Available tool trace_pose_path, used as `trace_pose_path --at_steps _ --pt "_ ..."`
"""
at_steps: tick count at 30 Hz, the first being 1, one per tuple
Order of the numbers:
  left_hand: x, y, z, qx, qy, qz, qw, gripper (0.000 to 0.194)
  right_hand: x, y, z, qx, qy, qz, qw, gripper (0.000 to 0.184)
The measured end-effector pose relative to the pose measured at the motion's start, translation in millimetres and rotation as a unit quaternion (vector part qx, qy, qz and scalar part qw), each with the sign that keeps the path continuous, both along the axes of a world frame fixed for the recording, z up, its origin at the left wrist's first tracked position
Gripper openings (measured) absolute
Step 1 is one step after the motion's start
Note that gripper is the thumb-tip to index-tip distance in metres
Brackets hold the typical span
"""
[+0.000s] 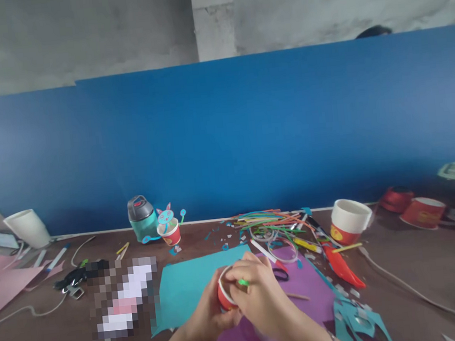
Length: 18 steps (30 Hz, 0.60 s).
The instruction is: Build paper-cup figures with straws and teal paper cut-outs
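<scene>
My left hand [211, 309] is wrapped round a small red and white paper cup [224, 294], its mouth tipped towards my right hand. With fingers bent at the cup's rim and partly inside it, my right hand [258, 285] pinches a small bright green piece [243, 282], mostly hidden by the fingers. Both hands are above a turquoise paper sheet [190, 284] and a purple paper sheet [311, 283]. Scissors with dark handles [281, 274] lie just right of my right hand, and a thin wooden stick [298, 296] is close by.
A decorated cup with a cat face [170, 232] stands beside a teal bottle [143, 221]. Coloured straws or sticks [268, 220] are heaped at the back. A white and red mug [349, 220], an orange-red cutter [343, 266], cut turquoise scraps [360, 321] and a cable [416, 291] lie rightward.
</scene>
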<state>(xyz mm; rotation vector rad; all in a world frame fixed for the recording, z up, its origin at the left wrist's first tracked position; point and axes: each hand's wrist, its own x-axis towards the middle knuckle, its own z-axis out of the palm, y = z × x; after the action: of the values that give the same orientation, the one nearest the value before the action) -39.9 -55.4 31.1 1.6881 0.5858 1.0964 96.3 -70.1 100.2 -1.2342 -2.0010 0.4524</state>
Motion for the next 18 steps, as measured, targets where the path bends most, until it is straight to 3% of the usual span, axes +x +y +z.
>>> trace_pose_path --at_steps 8,15,18 --pt "1.5 2.7 -0.2 0.016 0.051 0.045 0.998 0.043 1.9 0.0 0.4 -0.002 0.017 -0.018 1.000 0.025" --pt "-3.0 5.1 -5.0 0.023 0.061 0.037 0.997 0.041 7.2 -1.1 3.6 0.109 -0.019 0.052 0.992 0.026" --pt "-1.5 3.8 -1.3 0.013 0.056 0.036 0.998 0.041 7.5 0.3 1.0 0.114 -0.008 0.038 0.993 0.026"
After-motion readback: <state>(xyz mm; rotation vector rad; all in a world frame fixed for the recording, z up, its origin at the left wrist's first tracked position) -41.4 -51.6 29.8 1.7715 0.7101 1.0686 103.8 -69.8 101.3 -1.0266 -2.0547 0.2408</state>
